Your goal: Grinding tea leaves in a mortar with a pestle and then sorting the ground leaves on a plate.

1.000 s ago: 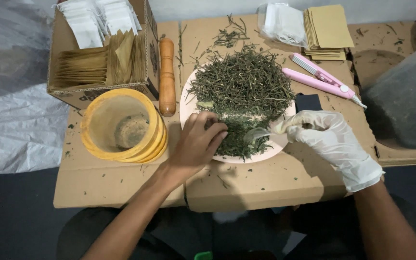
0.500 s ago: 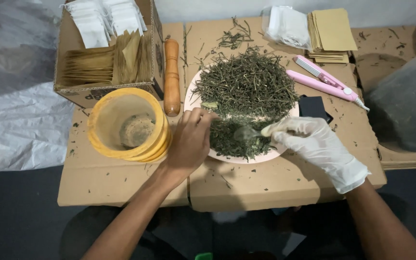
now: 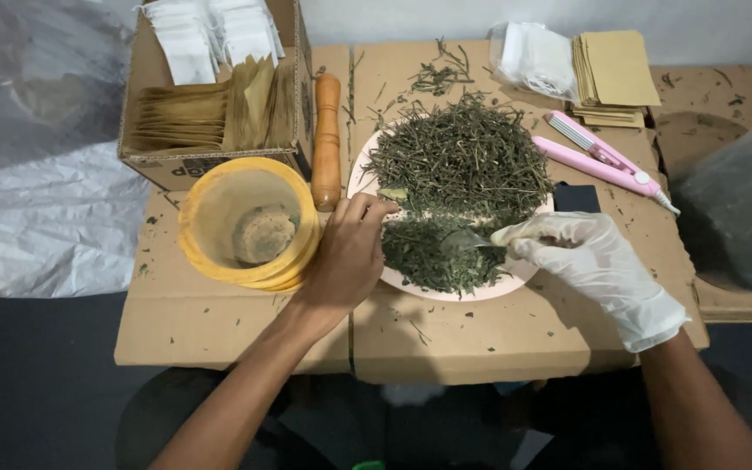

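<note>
Here, packaging is lining the far edge of the cardboard-covered bench (image 3: 245,331). At the far left, an open brown cardboard box (image 3: 219,104) is holding rows of tan paper sachets (image 3: 184,117) standing on edge, with white sachets (image 3: 211,30) behind them; a dark printed label is showing on its near wall. At the far right, a flat stack of tan envelopes (image 3: 615,74) is lying just beside a clear bag of white filter pouches (image 3: 533,57). A pink sealing tool (image 3: 602,161) is lying slantwise near them.

The pale plate (image 3: 446,292) of dried green herb (image 3: 463,165) is sitting mid-bench, between a yellow mortar (image 3: 250,222) with its wooden pestle (image 3: 326,139) and a small black object (image 3: 578,198). The bare left hand (image 3: 345,257) is resting at the plate's left rim, fingers curled loosely together over the herb. The gloved right hand (image 3: 594,261) is pinching a small metal tool (image 3: 467,244), its tip lying in the finer herb.

Compared with half a second ago, the left hand is sitting slightly lower and further left, uncovering more crushed herb.
</note>
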